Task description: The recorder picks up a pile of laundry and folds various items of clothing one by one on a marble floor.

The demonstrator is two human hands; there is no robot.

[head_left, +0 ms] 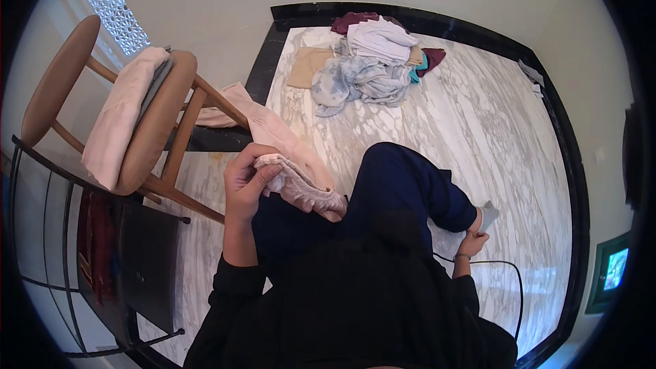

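My left hand (247,179) is closed on the gathered elastic edge of pale pink pants (290,147). Their cloth lies across my lap and trails away over the marble floor toward the chair. My right hand (473,242) rests low at my ankle, just below a grey sock (488,217) and beside the hem of my dark blue trousers (403,184). Its fingers are curled in; whether they pinch the sock, the hem or something else is too small to tell.
A heap of clothes (372,61), white, tie-dyed blue-grey, tan, maroon and teal, lies on the marble floor (478,137) ahead. Left stands a wooden chair (179,75) bearing a folded pink garment (123,116). A black metal rack (65,232) is nearer. A black cable (521,294) curves at right.
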